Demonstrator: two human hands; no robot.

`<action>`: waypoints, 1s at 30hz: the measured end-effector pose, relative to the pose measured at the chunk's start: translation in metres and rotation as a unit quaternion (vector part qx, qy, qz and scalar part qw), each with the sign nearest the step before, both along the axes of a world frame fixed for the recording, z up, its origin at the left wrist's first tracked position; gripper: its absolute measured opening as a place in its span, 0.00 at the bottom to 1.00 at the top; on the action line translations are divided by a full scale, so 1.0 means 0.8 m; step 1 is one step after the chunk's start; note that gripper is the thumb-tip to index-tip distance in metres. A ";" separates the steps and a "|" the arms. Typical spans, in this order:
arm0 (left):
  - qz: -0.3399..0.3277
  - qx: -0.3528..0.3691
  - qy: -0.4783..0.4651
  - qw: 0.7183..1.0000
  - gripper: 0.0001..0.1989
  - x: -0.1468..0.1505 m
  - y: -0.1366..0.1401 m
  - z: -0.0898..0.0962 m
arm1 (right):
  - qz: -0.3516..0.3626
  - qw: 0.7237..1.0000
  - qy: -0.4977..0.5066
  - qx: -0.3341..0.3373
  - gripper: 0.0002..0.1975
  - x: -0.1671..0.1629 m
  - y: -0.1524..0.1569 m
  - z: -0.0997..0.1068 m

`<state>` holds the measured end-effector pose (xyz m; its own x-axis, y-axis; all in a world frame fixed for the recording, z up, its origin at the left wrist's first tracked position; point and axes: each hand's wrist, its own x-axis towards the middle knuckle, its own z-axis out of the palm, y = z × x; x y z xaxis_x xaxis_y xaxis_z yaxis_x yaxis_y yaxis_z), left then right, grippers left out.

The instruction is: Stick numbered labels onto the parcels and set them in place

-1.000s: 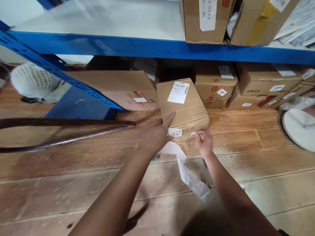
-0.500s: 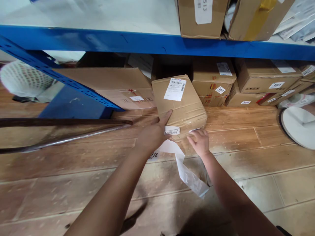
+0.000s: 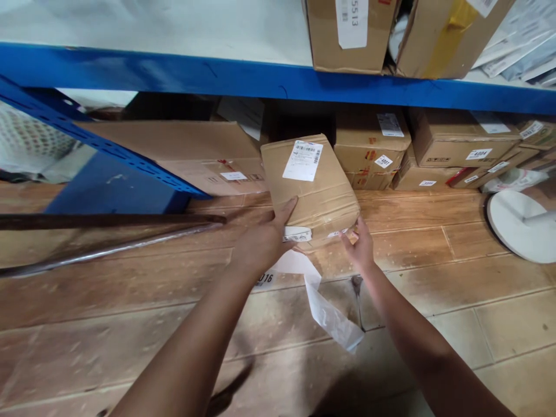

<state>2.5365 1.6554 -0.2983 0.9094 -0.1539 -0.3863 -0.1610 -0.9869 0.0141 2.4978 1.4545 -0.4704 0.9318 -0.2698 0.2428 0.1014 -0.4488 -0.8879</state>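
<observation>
A cardboard box sits tilted below the blue shelf, a white shipping label on its top and smaller labels along its near edge. My left hand grips its near left side, thumb pressed on the top and the other fingers mostly hidden. At the near right corner, my right hand holds the box with bent fingers, thumb close to a small label. From under the box's near side a strip of clear tape trails over the floor. A floor label is partly covered by my left arm.
Above runs a blue shelf beam. An open carton stands left of the box, and labelled cartons line the right. Dark and metal bars extend in from the left. A round white base rests at far right.
My right hand has shifted from the box's near edge up to its right corner, its fingers more extended. My left hand keeps its hold. The whole view has shifted slightly.
</observation>
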 end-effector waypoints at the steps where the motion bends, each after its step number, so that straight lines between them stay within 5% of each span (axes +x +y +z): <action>1: 0.001 0.000 -0.001 1.000 0.46 0.000 0.000 0.000 | -0.001 1.000 0.000 -0.001 0.37 0.000 0.001 -0.001; 8: 0.010 -0.007 -0.007 1.000 0.46 -0.003 -0.004 -0.003 | 0.000 1.000 0.005 -0.031 0.42 -0.001 0.003 -0.004; 12: 0.070 0.011 -0.022 0.997 0.40 -0.017 -0.010 -0.006 | -0.001 0.999 0.016 -0.051 0.43 -0.010 0.015 -0.002; 17: 0.171 -0.004 -0.068 0.983 0.33 -0.002 0.014 0.002 | 0.131 0.983 0.002 -0.131 0.30 -0.003 0.024 0.027; 20: 0.216 -0.017 -0.082 0.973 0.32 0.020 0.022 0.010 | 0.140 0.962 -0.063 -0.227 0.21 0.058 0.006 0.072; 25: 0.194 -0.040 -0.084 0.977 0.31 0.060 -0.002 0.009 | 0.012 0.938 -0.010 -0.346 0.38 0.212 -0.060 0.150; 30: 0.278 -0.029 -0.076 0.957 0.32 0.117 -0.027 -0.002 | 0.056 0.870 0.092 -0.481 0.50 0.252 -0.113 0.157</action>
